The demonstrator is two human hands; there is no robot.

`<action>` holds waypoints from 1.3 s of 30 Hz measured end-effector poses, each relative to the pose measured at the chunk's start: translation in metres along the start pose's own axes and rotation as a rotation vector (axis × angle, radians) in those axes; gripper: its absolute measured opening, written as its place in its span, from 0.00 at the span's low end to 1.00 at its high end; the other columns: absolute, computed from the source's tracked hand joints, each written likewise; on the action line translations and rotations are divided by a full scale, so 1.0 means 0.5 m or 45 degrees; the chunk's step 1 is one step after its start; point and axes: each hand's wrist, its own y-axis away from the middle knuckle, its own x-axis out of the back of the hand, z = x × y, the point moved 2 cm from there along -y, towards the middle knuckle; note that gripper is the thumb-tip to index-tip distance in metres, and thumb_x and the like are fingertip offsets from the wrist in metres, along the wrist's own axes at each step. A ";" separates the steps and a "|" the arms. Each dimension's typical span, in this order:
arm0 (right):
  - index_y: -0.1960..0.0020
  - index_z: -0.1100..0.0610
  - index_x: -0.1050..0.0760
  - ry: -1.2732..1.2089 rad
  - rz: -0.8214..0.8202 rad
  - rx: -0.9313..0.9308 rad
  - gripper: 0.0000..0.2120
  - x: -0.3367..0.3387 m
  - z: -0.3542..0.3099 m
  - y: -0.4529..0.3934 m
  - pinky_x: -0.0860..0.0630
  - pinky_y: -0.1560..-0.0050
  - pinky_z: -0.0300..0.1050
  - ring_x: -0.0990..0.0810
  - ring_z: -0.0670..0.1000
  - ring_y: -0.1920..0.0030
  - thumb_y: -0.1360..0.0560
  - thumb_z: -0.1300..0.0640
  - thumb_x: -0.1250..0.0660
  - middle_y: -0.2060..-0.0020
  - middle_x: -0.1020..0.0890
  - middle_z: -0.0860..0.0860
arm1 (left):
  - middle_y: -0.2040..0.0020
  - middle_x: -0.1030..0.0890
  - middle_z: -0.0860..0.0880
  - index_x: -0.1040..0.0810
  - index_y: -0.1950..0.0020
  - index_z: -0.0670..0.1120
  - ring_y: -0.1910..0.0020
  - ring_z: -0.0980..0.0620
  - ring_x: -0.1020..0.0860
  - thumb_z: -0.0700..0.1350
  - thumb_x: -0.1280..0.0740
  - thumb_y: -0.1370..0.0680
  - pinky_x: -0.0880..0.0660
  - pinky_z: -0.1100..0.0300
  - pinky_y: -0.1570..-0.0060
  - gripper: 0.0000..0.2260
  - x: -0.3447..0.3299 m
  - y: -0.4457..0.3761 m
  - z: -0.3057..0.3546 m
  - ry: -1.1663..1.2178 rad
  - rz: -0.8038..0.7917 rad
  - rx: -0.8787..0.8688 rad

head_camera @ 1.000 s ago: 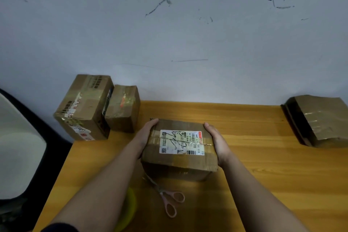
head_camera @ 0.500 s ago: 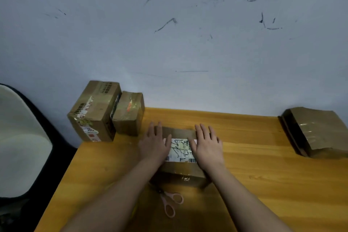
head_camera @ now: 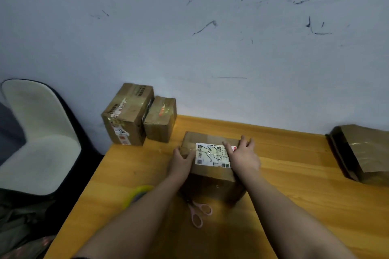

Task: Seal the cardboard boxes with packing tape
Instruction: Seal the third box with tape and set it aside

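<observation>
A brown cardboard box (head_camera: 210,172) with a white shipping label on top stands in the middle of the wooden table (head_camera: 305,195). My left hand (head_camera: 182,161) lies against the box's left top edge, thumb on the top face. My right hand (head_camera: 244,154) presses flat on the right part of the top, fingers straight and spread over the label's end. A roll of packing tape (head_camera: 136,194) with a yellow-green rim lies near the table's left edge, partly hidden by my left forearm. Pink-handled scissors (head_camera: 197,213) lie just in front of the box.
Two taped boxes (head_camera: 128,115) (head_camera: 161,120) stand side by side at the table's back left corner against the wall. A flattened, tape-covered box (head_camera: 366,153) leans at the right edge. A pale chair (head_camera: 40,136) stands left of the table.
Both hands slid apart from the middle of the box top: the left to the left edge, the right to the right side. The camera view shifted to the left and tilted up.
</observation>
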 end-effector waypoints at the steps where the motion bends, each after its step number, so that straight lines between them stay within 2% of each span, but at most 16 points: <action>1: 0.22 0.53 0.50 -0.019 0.006 -0.028 0.39 0.000 0.001 0.000 0.26 0.46 0.54 0.28 0.64 0.34 0.24 0.30 0.50 0.23 0.48 0.56 | 0.28 0.32 0.44 0.41 0.24 0.43 0.32 0.44 0.31 0.55 0.36 0.21 0.31 0.54 0.41 0.30 -0.001 -0.006 0.002 0.077 -0.032 0.086; 6: 0.21 0.56 0.54 -0.357 -0.187 -0.082 0.39 0.016 0.007 -0.015 0.35 0.31 0.60 0.38 0.66 0.28 0.22 0.37 0.43 0.22 0.51 0.59 | 0.36 0.27 0.44 0.33 0.30 0.42 0.37 0.44 0.29 0.60 0.40 0.21 0.32 0.53 0.39 0.27 0.017 -0.010 -0.002 0.412 -0.272 0.305; 8: 0.21 0.56 0.54 -0.327 -0.146 -0.009 0.39 0.033 0.018 -0.004 0.39 0.29 0.60 0.41 0.64 0.26 0.22 0.38 0.42 0.22 0.49 0.58 | 0.35 0.28 0.46 0.32 0.29 0.43 0.36 0.45 0.30 0.57 0.42 0.19 0.32 0.54 0.43 0.24 0.041 -0.004 -0.023 0.375 -0.117 0.161; 11: 0.25 0.56 0.40 -0.205 0.299 0.464 0.28 0.062 0.008 0.046 0.37 0.30 0.55 0.37 0.56 0.28 0.21 0.47 0.39 0.27 0.35 0.55 | 0.39 0.25 0.49 0.28 0.35 0.47 0.41 0.50 0.26 0.52 0.42 0.18 0.29 0.58 0.48 0.15 0.098 0.032 -0.095 -0.194 0.200 -0.168; 13: 0.33 0.56 0.29 -0.314 0.402 0.870 0.18 0.061 -0.024 0.102 0.28 0.38 0.50 0.28 0.51 0.38 0.22 0.53 0.38 0.37 0.25 0.52 | 0.44 0.24 0.51 0.27 0.41 0.50 0.47 0.52 0.26 0.50 0.42 0.18 0.29 0.57 0.49 0.09 0.130 0.073 -0.155 -0.621 0.286 -0.265; 15: 0.43 0.55 0.24 -0.357 0.292 1.111 0.12 0.043 -0.061 0.162 0.24 0.52 0.41 0.25 0.47 0.49 0.23 0.53 0.40 0.47 0.22 0.50 | 0.44 0.26 0.51 0.29 0.42 0.50 0.42 0.51 0.26 0.51 0.41 0.20 0.33 0.55 0.40 0.09 0.151 0.109 -0.212 -0.962 0.221 -0.293; 18: 0.46 0.55 0.22 -0.316 0.046 1.237 0.09 -0.011 -0.106 0.239 0.29 0.58 0.31 0.24 0.44 0.55 0.21 0.54 0.39 0.52 0.19 0.49 | 0.33 0.31 0.51 0.35 0.32 0.50 0.29 0.51 0.36 0.62 0.40 0.24 0.49 0.51 0.28 0.25 0.168 0.138 -0.281 -1.476 -0.069 -0.229; 19: 0.45 0.55 0.22 -0.285 -0.039 1.235 0.09 -0.035 -0.117 0.257 0.27 0.56 0.32 0.22 0.44 0.54 0.21 0.55 0.38 0.51 0.19 0.48 | 0.31 0.33 0.50 0.36 0.30 0.50 0.27 0.50 0.39 0.63 0.39 0.25 0.52 0.48 0.27 0.28 0.168 0.138 -0.300 -1.627 -0.154 -0.215; 21: 0.44 0.54 0.22 -0.203 -0.217 1.135 0.10 -0.085 -0.134 0.278 0.23 0.52 0.39 0.21 0.46 0.51 0.20 0.54 0.39 0.50 0.18 0.48 | 0.30 0.33 0.49 0.35 0.29 0.50 0.26 0.48 0.41 0.58 0.38 0.23 0.54 0.46 0.26 0.24 0.166 0.131 -0.309 -1.830 -0.198 -0.258; 25: 0.39 0.53 0.23 -0.101 -0.554 0.793 0.13 -0.166 -0.142 0.286 0.24 0.50 0.45 0.21 0.50 0.47 0.20 0.51 0.40 0.44 0.19 0.50 | 0.34 0.27 0.51 0.29 0.34 0.52 0.31 0.50 0.33 0.48 0.41 0.19 0.49 0.48 0.27 0.13 0.173 0.120 -0.291 -1.933 -0.178 -0.402; 27: 0.32 0.53 0.29 -0.122 -0.623 0.664 0.18 -0.188 -0.130 0.285 0.26 0.43 0.45 0.24 0.50 0.40 0.21 0.51 0.37 0.38 0.23 0.51 | 0.33 0.28 0.50 0.31 0.33 0.51 0.32 0.50 0.32 0.48 0.41 0.19 0.47 0.48 0.28 0.14 0.182 0.114 -0.287 -1.845 -0.196 -0.446; 29: 0.26 0.53 0.38 -0.178 -0.630 0.619 0.29 -0.201 -0.123 0.286 0.30 0.35 0.45 0.29 0.51 0.33 0.24 0.49 0.32 0.31 0.31 0.52 | 0.33 0.28 0.52 0.32 0.32 0.52 0.33 0.51 0.31 0.51 0.40 0.19 0.45 0.51 0.29 0.15 0.201 0.105 -0.289 -1.580 -0.194 -0.438; 32: 0.22 0.53 0.47 -0.422 -0.694 0.556 0.42 -0.199 -0.130 0.289 0.36 0.29 0.45 0.37 0.50 0.27 0.28 0.46 0.27 0.25 0.40 0.51 | 0.36 0.25 0.51 0.30 0.37 0.51 0.37 0.52 0.27 0.48 0.38 0.19 0.36 0.57 0.34 0.11 0.224 0.110 -0.287 -0.784 -0.301 -0.316; 35: 0.22 0.52 0.46 -0.680 -0.723 0.510 0.45 -0.172 -0.145 0.295 0.36 0.34 0.32 0.37 0.46 0.29 0.31 0.49 0.24 0.30 0.37 0.45 | 0.40 0.22 0.47 0.28 0.41 0.47 0.41 0.52 0.23 0.40 0.36 0.20 0.26 0.65 0.46 0.08 0.233 0.135 -0.283 -0.051 -0.470 -0.188; 37: 0.24 0.52 0.41 -0.775 -0.744 0.529 0.41 -0.143 -0.147 0.303 0.34 0.45 0.23 0.33 0.44 0.32 0.31 0.53 0.23 0.34 0.32 0.44 | 0.43 0.20 0.46 0.28 0.42 0.45 0.43 0.52 0.22 0.44 0.33 0.22 0.24 0.64 0.49 0.10 0.237 0.151 -0.271 0.151 -0.514 -0.167; 39: 0.26 0.51 0.37 -0.839 -0.704 0.568 0.38 -0.120 -0.147 0.313 0.32 0.48 0.22 0.28 0.41 0.36 0.31 0.54 0.23 0.37 0.26 0.44 | 0.44 0.21 0.44 0.30 0.43 0.45 0.43 0.47 0.22 0.54 0.30 0.31 0.25 0.57 0.46 0.22 0.243 0.154 -0.254 0.147 -0.553 -0.231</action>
